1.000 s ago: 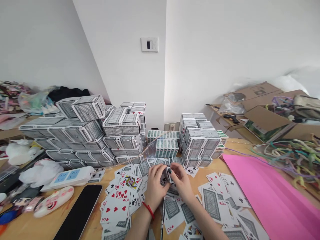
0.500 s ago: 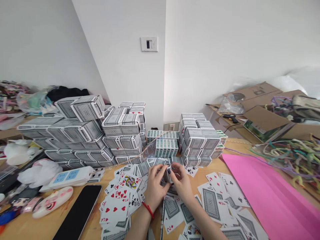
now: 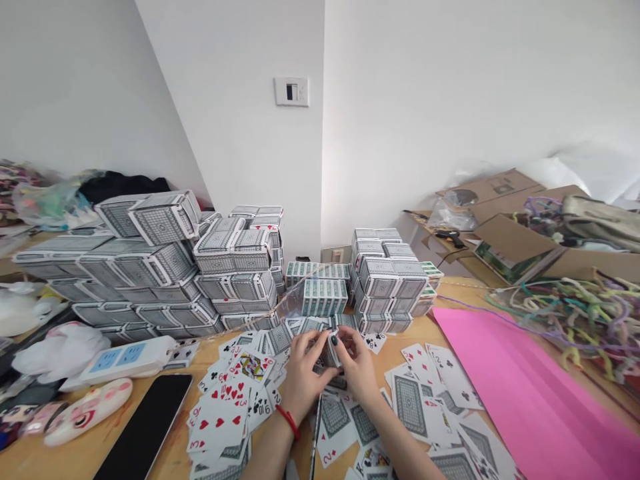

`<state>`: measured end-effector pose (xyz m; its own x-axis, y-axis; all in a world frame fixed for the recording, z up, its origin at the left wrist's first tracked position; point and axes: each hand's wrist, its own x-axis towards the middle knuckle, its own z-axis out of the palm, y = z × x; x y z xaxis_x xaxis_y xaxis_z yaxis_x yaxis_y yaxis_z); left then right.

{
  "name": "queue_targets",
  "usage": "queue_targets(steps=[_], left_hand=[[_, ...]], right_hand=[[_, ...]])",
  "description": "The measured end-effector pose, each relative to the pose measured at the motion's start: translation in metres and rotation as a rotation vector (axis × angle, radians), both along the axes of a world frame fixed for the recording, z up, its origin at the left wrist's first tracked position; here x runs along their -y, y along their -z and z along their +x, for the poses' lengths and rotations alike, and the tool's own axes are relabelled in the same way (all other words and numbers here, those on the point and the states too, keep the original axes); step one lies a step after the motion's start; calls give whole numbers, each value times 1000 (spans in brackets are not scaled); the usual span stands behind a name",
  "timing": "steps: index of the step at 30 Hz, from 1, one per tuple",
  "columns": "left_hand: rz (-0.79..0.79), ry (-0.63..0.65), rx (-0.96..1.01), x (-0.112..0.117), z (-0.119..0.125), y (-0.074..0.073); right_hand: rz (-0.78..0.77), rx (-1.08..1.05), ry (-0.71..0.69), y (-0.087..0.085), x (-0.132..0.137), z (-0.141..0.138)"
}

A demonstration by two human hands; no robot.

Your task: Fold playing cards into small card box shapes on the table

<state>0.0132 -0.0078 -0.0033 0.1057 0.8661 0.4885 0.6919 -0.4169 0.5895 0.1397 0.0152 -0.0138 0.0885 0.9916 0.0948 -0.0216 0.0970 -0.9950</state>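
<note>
My left hand (image 3: 303,372), with a red cord at the wrist, and my right hand (image 3: 354,363), with dark nail polish, close around a small folded playing-card piece (image 3: 332,355). Both thumbs and fingertips press on it, and my fingers hide part of it. Beneath and around my hands, loose playing cards lie face up and face down, among them a three of hearts (image 3: 219,423) and a two of diamonds (image 3: 330,455). Behind stand blocks folded from grey-backed cards, stacked high at the left (image 3: 163,220) and lower at the right (image 3: 393,277).
Green-and-white card boxes (image 3: 325,297) stand at the back. A black phone (image 3: 145,427), a white power strip (image 3: 127,357) and a pale figurine (image 3: 89,411) lie left. Pink paper (image 3: 530,380), tangled pipe cleaners (image 3: 585,327) and an open cardboard box (image 3: 520,233) are at the right.
The whole view has shifted slightly, so things appear a little farther left. My hands stay on the folded card piece, with only small finger movement.
</note>
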Motion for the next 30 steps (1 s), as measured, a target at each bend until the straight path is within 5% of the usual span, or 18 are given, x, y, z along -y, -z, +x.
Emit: queue_targets(steps=[7, 20, 30], left_hand=[[-23, -15, 14, 2, 3, 0], [-12, -10, 70, 6, 4, -6], [-25, -2, 82, 7, 4, -2]], right_hand=[[-23, -25, -57, -4, 2, 1], [-243, -447, -391, -18, 10, 1], [-222, -396, -355, -22, 12, -3]])
